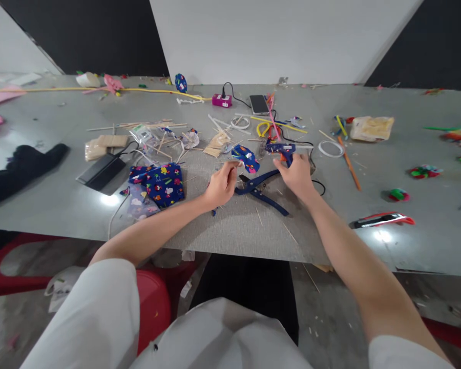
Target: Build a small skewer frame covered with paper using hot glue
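Note:
My left hand (223, 183) is closed in a pinch on a small piece of blue patterned fabric (246, 159), which hangs over the table's middle. My right hand (298, 175) is wrapped round the handle of a dark blue glue gun (281, 147), its nozzle towards the left. Between the hands, nearer the table edge, lie blue-handled cutters (267, 197) with their handles spread. Left of my left forearm is a folded heap of the same blue patterned cloth (165, 183). Thin wooden sticks (217, 143) lie scattered behind my left hand.
A utility knife (384, 220) lies at right, near an orange stick (349, 164) and white ring (331, 149). Farther back are a phone (258, 104) and a purple power socket (222, 100) with cables. A black box (103, 171) is at left.

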The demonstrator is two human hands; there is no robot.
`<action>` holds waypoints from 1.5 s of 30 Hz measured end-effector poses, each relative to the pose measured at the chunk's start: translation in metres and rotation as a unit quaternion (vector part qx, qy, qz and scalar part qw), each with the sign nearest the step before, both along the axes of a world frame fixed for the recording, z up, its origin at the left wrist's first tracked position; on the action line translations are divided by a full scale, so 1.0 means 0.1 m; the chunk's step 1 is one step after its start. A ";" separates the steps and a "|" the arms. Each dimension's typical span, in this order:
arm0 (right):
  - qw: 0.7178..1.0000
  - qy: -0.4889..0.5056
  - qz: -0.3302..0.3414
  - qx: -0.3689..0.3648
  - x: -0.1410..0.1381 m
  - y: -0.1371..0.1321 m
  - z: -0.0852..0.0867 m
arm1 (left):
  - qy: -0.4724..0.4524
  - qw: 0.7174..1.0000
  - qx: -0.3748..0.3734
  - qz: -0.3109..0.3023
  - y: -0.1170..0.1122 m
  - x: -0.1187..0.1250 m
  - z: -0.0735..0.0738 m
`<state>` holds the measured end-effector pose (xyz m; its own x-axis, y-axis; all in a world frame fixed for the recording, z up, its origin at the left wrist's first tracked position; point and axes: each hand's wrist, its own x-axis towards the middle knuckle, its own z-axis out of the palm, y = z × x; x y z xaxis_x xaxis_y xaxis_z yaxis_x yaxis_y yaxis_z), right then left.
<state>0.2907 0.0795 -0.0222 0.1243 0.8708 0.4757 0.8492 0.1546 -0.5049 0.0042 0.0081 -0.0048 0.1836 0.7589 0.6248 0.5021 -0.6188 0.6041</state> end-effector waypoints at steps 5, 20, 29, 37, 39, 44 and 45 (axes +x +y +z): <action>0.995 -0.002 -0.005 0.098 -0.20 -0.24 0.26 | 0.001 0.999 0.033 -0.002 -0.01 -0.01 -0.05; 0.955 0.180 0.190 0.142 -0.93 -1.13 0.76 | 0.033 0.997 0.065 -0.038 -0.01 -0.02 -0.03; 0.958 0.166 0.191 0.135 -0.93 -1.15 0.85 | 0.041 0.993 0.086 -0.067 -0.01 -0.03 -0.01; 0.951 0.176 0.208 0.144 -0.93 -1.17 0.86 | 0.041 0.994 0.082 -0.056 -0.02 -0.02 -0.02; 0.952 0.184 0.202 0.140 -0.93 -1.17 0.85 | 0.038 0.994 0.080 -0.060 -0.02 -0.02 -0.03; 0.954 0.194 0.187 0.130 -0.92 -1.15 0.84 | 0.036 0.995 0.067 -0.063 -0.03 -0.02 -0.03; 0.954 0.192 0.189 0.128 -0.92 -1.15 0.85 | 0.034 0.995 0.070 -0.065 -0.03 -0.02 -0.03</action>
<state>0.1988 -0.0358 0.0624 0.0324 0.7495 0.6612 0.4678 0.5732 -0.6727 0.0019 0.0050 -0.0074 0.3200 0.6321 0.7058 0.4502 -0.7569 0.4737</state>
